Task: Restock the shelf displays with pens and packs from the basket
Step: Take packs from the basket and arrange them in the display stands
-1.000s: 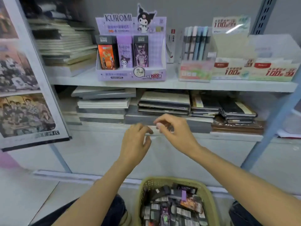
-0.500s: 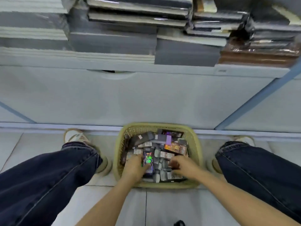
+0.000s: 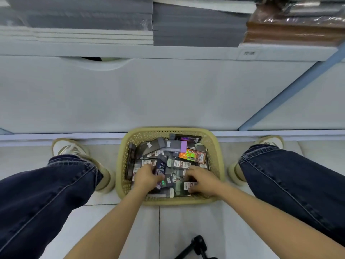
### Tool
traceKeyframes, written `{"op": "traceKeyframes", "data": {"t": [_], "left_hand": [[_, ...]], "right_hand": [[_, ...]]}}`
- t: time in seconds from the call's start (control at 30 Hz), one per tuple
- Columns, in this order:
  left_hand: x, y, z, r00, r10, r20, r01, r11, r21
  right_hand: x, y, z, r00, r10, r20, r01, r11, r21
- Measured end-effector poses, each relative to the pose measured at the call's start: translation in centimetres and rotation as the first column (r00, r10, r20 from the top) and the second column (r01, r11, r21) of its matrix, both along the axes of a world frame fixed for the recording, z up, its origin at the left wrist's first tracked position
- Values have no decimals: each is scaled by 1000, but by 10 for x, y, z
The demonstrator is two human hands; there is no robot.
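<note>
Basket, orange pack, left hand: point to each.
basket [image 3: 164,130], head view, far rim.
orange pack [image 3: 192,156], head view, printed face.
left hand [image 3: 147,177], head view, back of hand, gripping dark purple pack [image 3: 161,168].

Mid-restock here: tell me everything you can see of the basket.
The basket is pale yellow plastic, rounded-rectangular, with lattice walls and a smooth rim. It sits upright on the tiled floor against the white shelf base, between the person's shoes. It is piled with loose packs, mostly dark grey, with an orange pack near the far right. Both hands are inside: the left hand grips a dark purple pack; the right hand rests on packs, its grip unclear.
</note>
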State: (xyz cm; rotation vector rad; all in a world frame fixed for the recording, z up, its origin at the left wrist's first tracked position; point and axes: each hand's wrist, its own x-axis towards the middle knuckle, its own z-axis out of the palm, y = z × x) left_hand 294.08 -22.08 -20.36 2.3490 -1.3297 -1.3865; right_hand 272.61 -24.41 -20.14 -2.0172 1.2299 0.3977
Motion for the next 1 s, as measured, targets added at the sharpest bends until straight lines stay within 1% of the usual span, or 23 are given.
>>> {"op": "traceKeyframes", "data": {"t": [0.03, 0.1, 0.17, 0.2, 0.27, 0.33, 0.37, 0.43, 0.5, 0.53, 0.57, 0.6, 0.67, 0.7, 0.77, 0.83, 0.9, 0.93, 1.0], "left_hand": [[1, 1, 0, 1000, 15, -27, -15, 1000, -17], [4, 3, 2, 990, 53, -133, -57, 998, -23], [6, 7, 7, 968, 66, -244, -73, 997, -21], [7, 9, 8, 953, 71, -294, -82, 996, -26], [5, 13, 13, 913, 103, -394, -128, 991, -39], [-1, 18, 20, 834, 192, -517, -226, 974, -4], [-6, 19, 24, 765, 259, -589, -291, 956, 42], [-14, 21, 29, 637, 324, -700, -340, 932, 123], [-21, 23, 29, 598, 271, -754, -312, 946, 92], [-22, 23, 28, 597, 249, -762, -319, 946, 60], [-23, 24, 28, 598, 244, -764, -336, 941, 37], [-23, 24, 26, 602, 244, -761, -351, 936, 22], [-19, 25, 22, 621, 255, -741, -361, 932, 18], [-15, 25, 20, 638, 268, -722, -365, 931, 22], [-7, 25, 14, 659, 290, -694, -375, 927, 31], [1, 27, 8, 633, 296, -716, -381, 924, 45], [6, 29, 3, 576, 304, -758, -382, 921, 79], [8, 30, 1, 554, 307, -774, -381, 920, 92], [9, 31, -2, 544, 311, -779, -386, 918, 97]], "right_hand": [[-1, 0, 1, 1000, 2, -3, -2, 1000, 10], [-3, 1, 5, 999, -30, 25, 29, 998, 47], [-5, 0, 12, 973, -182, 142, 169, 981, 100], [-5, -1, 16, 931, -290, 220, 268, 955, 127], [-4, -8, 28, 783, -499, 372, 444, 866, 228], [1, -14, 38, 637, -640, 430, 511, 768, 386], [7, -16, 41, 595, -680, 429, 514, 732, 447], [20, -14, 44, 555, -716, 424, 518, 696, 497], [32, -10, 45, 525, -721, 453, 518, 693, 502], [36, -6, 44, 516, -713, 474, 504, 700, 505], [39, -3, 43, 524, -703, 481, 489, 710, 506], [40, -3, 44, 552, -687, 472, 482, 725, 492], [37, -7, 45, 641, -634, 433, 469, 770, 433], [34, -10, 45, 675, -602, 427, 464, 796, 389], [24, -15, 41, 729, -539, 421, 480, 842, 246], [9, -16, 28, 815, -470, 338, 469, 878, 91], [0, -8, 11, 907, -381, 181, 389, 921, -8], [-1, -2, 3, 934, -335, 125, 343, 938, -50], [2, 6, -9, 962, -259, 87, 268, 955, -124]]}}
